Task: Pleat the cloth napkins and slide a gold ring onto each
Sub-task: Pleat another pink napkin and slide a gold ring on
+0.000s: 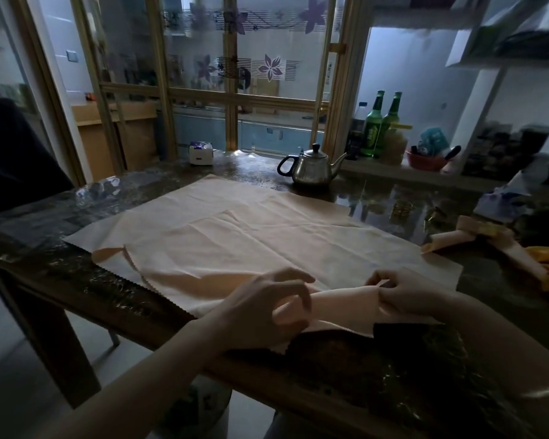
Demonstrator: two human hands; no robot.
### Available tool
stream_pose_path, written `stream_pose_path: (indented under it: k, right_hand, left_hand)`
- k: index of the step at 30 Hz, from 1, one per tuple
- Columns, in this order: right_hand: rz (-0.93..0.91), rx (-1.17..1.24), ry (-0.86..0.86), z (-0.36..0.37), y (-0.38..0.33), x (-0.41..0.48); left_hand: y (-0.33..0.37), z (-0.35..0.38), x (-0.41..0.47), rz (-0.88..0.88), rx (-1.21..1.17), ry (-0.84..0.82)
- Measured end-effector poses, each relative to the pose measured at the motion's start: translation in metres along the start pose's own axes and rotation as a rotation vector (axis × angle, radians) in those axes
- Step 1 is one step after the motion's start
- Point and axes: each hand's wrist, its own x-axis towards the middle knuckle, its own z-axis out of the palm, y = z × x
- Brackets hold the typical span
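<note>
Cloth napkin (251,242) lies spread flat on the table (425,359), so I can pleat from its near edge. My left hand (267,308) and right hand (409,293), fingers curled, each pinch the raised fold there. Gold rings (401,208) sit apart, within reach to the right.

Dim room: dark glossy table (393,359) before a gold-framed glass partition (235,58) with flower decals.

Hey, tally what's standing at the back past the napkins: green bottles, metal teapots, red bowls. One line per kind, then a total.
Green glass bottles: 2
Shiny steel teapot: 1
Red round bowl: 1
Total: 4
</note>
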Motion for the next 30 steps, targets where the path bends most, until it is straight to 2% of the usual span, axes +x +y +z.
stream_pose_path:
  k: [2, 6, 8, 11, 13, 18, 21, 24, 27, 30]
  right_hand:
    - [-0.008, 0.047, 0.012, -0.002, 0.003, -0.001]
    - [-0.03, 0.097, 0.037, -0.006, 0.009, -0.003]
    - [-0.053, 0.148, 0.07, -0.006, 0.01, -0.004]
    - [-0.04, 0.281, 0.144, -0.003, 0.009, -0.006]
    - [-0.029, 0.314, 0.191, -0.002, 0.01, -0.009]
    - [-0.139, 0.021, 0.251, -0.001, 0.017, -0.018]
    - [-0.107, -0.023, 0.19, -0.003, 0.023, -0.023]
    - [-0.12, -0.101, 0.072, -0.005, 0.027, -0.03]
    - [-0.132, -0.157, 0.046, -0.009, 0.03, -0.032]
    - [-0.131, -0.133, 0.131, -0.014, 0.031, -0.025]
  left_hand:
    - [-0.012, 0.007, 0.001, 0.004, 0.031, 0.015]
    - [-0.017, 0.007, 0.013, -0.2, -0.096, 0.238]
    - [-0.027, 0.002, 0.021, -0.321, 0.111, 0.38]
    - [-0.037, -0.012, 0.034, -0.422, 0.306, 0.461]
    - [-0.044, -0.017, 0.04, -0.445, 0.361, 0.441]
    - [-0.053, -0.016, 0.047, -0.507, 0.277, 0.275]
    - [-0.05, -0.012, 0.044, -0.623, 0.231, 0.145]
    - [-0.042, -0.012, 0.042, -0.618, 0.215, 0.063]
    - [-0.037, -0.018, 0.049, -0.574, 0.206, 0.052]
    - [-0.048, -0.022, 0.065, -0.537, 0.226, 0.111]
